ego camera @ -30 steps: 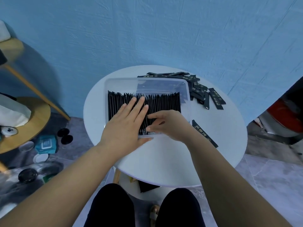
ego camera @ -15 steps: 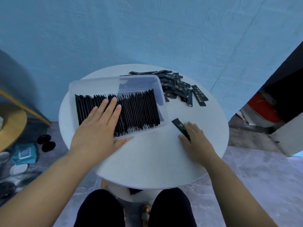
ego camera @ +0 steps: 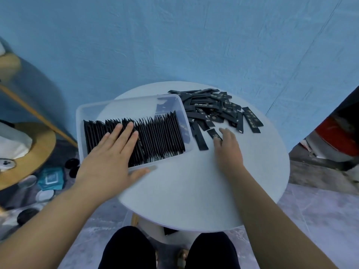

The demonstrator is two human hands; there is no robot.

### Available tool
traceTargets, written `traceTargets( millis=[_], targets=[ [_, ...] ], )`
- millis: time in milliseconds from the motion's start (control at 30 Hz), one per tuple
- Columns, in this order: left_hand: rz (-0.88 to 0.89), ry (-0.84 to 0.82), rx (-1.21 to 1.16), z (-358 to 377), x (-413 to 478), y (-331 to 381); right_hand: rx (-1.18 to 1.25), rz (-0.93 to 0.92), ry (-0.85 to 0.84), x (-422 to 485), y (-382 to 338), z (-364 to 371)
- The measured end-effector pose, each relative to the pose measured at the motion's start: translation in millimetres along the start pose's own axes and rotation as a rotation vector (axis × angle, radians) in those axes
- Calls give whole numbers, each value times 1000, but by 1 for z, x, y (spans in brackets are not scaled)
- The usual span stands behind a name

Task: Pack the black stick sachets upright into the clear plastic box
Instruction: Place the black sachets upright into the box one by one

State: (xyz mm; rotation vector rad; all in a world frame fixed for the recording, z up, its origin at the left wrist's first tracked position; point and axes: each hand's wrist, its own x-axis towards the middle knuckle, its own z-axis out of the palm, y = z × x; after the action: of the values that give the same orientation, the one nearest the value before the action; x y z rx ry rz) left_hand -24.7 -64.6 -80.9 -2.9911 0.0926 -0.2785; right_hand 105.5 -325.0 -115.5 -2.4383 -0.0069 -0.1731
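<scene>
Head view: L hand [ego camera: 108, 158] flat, fingers straight, on boxed sachets [ego camera: 155, 136]; R hand [ego camera: 228, 150] touches loose sachet [ego camera: 213, 133], grip unclear.

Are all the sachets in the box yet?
No, a pile of sachets lies on the table beside the box.

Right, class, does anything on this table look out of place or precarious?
Yes. The clear plastic box sits askew and overhangs the white table's left edge, while the left hand rests flat on its packed sachets.
</scene>
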Motion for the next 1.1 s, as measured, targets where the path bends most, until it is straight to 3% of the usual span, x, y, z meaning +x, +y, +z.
traceTargets(
  millis=[200, 400, 567, 767, 867, 967, 1033, 1100],
  targets=[
    [-22, 27, -30, 2, 1, -1, -382, -297, -207, 28, -22, 22],
    [-33, -24, 36, 3, 2, -6, -500, -307, -367, 60, -29, 33],
    [-45, 26, 33, 6, 5, -10, -498, -319, -384, 47, -17, 18],
    [-14, 9, 31, 9, 12, -12, -533, -300, -372, -11, 16, -21],
    [-1, 12, 25, 9, 15, -11, -392, -299, -359, -20, 22, -35],
    [6, 32, 11, 8, 17, -9, -433, -127, -250, -12, 28, -40],
    [9, 25, -1, 9, 18, -7, -473, 24, -287, -10, 31, -38],
    [11, 36, -16, 8, 19, -6, -445, 12, -316, -14, 31, -32]
  ],
)
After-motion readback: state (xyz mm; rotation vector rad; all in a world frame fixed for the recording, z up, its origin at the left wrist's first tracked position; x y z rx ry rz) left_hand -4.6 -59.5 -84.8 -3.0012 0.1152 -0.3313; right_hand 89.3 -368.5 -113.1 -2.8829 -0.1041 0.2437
